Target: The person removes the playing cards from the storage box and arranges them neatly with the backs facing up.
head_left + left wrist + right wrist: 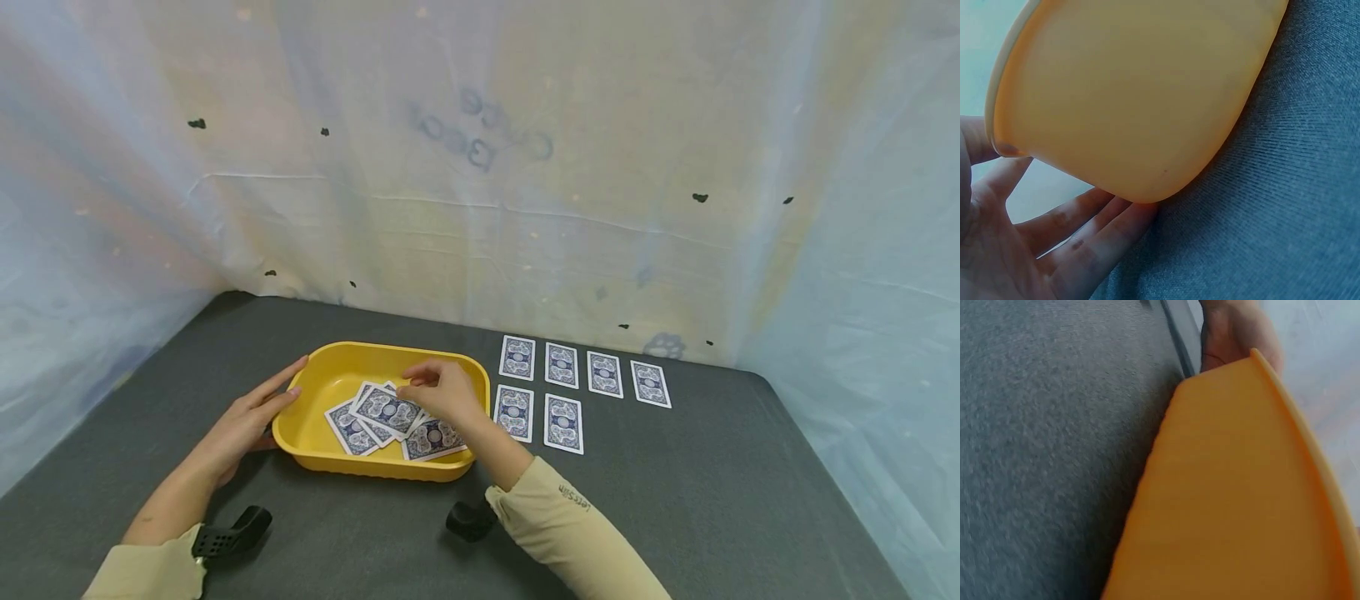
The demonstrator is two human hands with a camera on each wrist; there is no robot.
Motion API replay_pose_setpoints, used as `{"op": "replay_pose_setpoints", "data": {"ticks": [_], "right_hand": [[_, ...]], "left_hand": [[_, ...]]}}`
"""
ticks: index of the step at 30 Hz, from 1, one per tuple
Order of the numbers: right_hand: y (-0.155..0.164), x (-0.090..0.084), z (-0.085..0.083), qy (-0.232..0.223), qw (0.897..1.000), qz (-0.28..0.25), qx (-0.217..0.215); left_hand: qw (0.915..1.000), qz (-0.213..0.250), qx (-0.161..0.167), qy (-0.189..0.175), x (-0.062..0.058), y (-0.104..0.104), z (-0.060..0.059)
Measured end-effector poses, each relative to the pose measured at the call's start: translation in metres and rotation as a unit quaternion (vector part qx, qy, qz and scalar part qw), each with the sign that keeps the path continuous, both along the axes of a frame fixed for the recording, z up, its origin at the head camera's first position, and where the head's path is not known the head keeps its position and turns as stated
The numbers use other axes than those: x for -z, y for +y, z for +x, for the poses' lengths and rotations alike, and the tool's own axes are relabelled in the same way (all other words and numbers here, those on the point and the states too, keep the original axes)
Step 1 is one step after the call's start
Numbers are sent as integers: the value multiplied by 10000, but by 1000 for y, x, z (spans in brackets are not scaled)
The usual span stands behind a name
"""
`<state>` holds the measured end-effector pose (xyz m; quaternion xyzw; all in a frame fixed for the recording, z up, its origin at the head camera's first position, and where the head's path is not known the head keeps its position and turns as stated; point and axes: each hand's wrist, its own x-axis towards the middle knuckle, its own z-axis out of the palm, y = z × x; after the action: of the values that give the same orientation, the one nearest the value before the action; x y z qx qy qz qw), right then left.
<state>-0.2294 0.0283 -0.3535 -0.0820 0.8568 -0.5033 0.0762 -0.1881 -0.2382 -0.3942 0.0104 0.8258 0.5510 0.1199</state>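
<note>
In the head view, a yellow plastic tray (360, 472) stands on the dark table with several playing cards (351, 429) in it, blue patterned backs up and overlapping. My left hand (251, 417) grips the tray's left end, with the thumb at the rim and the other fingers against the outer wall. In the left wrist view, those fingers (1085, 244) reach under the tray's curved bottom edge. My right hand (447, 392) reaches over the tray, its fingers bent, and pinches the edge of the topmost playing card (387, 412). The tray's wall blocks this hand in the right wrist view.
To the right of the tray, playing cards lie face down in two rows: several in the back row (561, 366) and two in the front row (563, 423). A pale sheet (480, 208) hangs behind the table. Black wrist straps (232, 533) stick out near both forearms.
</note>
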Motion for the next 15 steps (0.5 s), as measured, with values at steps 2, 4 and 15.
{"op": "replay_pose_setpoints", "data": {"ticks": [2,4,15], "right_hand": [[-3,2,1,-5,9997,237,-23],[-6,3,1,-83,9992,390,-45],[-16,10,2,-130,9925,1196,-223]], "left_hand": [[10000,7,-26,-4,0,0,0],[10000,32,-17,3,0,0,0],[10000,31,1,-2,1,0,0]]}}
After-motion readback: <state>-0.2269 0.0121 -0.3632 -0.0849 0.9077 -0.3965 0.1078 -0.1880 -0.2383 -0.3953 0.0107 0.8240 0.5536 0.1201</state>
